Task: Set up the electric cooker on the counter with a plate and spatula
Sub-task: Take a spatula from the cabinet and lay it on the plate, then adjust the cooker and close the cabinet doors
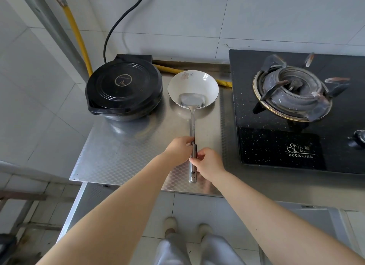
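A round black electric cooker (124, 88) sits lid-down at the back left of the steel counter (118, 156), its black cord running up the wall. Just to its right stands a white plate (192, 83) with a small flower print. A steel spatula (192, 126) lies with its blade in the plate and its long handle pointing toward me. My left hand (178, 148) pinches the handle from the left. My right hand (208, 163) pinches it from the right, a little nearer the handle's end.
A black glass gas stove (276, 138) with a burner (292, 94) fills the counter's right side. A yellow gas hose (78, 35) runs down the wall and behind the plate. The counter's front edge lies just below my hands, with the floor and my feet beneath.
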